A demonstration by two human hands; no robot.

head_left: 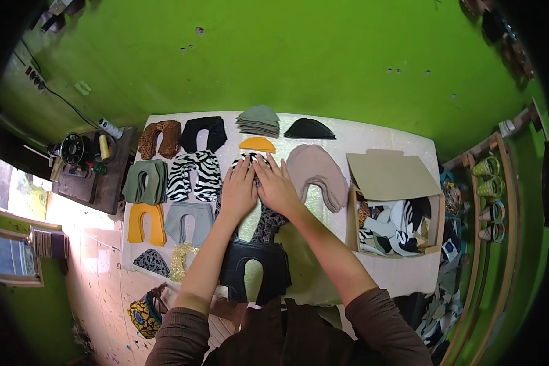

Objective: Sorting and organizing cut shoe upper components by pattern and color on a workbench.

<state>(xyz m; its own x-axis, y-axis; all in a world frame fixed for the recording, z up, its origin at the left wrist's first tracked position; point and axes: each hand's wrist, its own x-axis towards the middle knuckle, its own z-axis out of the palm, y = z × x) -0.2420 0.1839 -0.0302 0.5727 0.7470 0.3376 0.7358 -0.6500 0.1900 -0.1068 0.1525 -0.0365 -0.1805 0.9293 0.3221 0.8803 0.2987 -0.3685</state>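
Note:
My left hand [239,190] and my right hand [279,186] lie side by side, fingers stretched out, palms down. Under the fingertips shows a zebra-print piece [244,156], mostly hidden. A dark grey-patterned U-shaped piece [267,227] lies beneath the hands and right wrist, partly covered by them. Below it is a stack of black U-shaped pieces [274,274]. To the right of my right hand spreads a stack of dusty-pink U-shaped pieces [314,161]. A zebra-print U-shaped stack [186,168] lies left of my left hand. Above the fingertips sits a yellow half-round piece [257,144].
The white table [372,274] also bears green [141,195], yellow [145,222], grey [180,226] and leopard-print [149,143] stacks. An open cardboard box [434,238] of scraps stands right. A sewing machine [73,149] is at left, a wooden rack with sandals [489,189] far right.

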